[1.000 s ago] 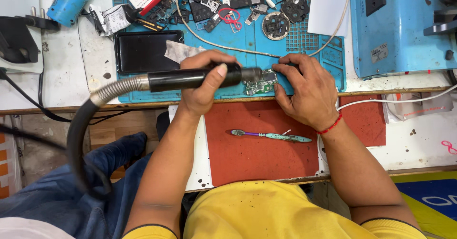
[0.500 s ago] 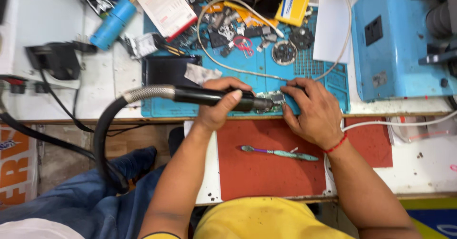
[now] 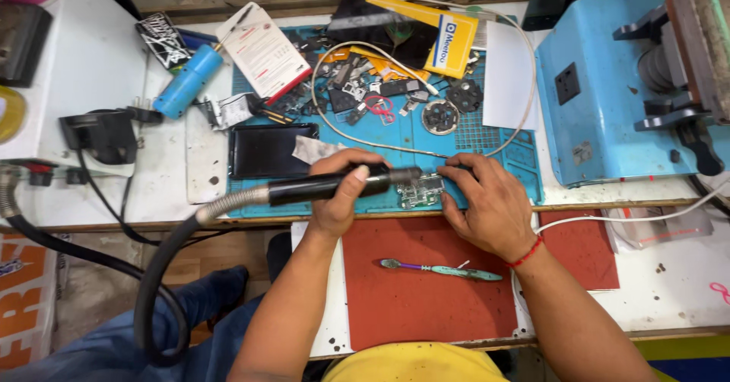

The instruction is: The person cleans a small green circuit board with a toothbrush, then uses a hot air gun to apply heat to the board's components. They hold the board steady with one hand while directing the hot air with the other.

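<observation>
My left hand (image 3: pixel 341 193) grips the black handle of a hot-air tool (image 3: pixel 319 187) that ends in a metal nozzle pointing right. A grey ribbed hose (image 3: pixel 163 264) runs from the handle down to the left. The nozzle tip sits just over a small green circuit board (image 3: pixel 420 193) at the front edge of the blue work mat (image 3: pixel 426 142). My right hand (image 3: pixel 487 206) rests on the mat to the right of the board, fingers touching its edge. A red cord is tied around that wrist.
A toothbrush (image 3: pixel 441 269) lies on a red mat (image 3: pixel 426 283) near me. A black phone (image 3: pixel 270 150) and several small parts and tools lie on the blue mat. A blue machine (image 3: pixel 601 85) stands at the right, a blue cylinder (image 3: pixel 186 82) at the left.
The view has shifted and the bench appears lower in frame. Both hands stay at the board; the nozzle holds over the same spot.
</observation>
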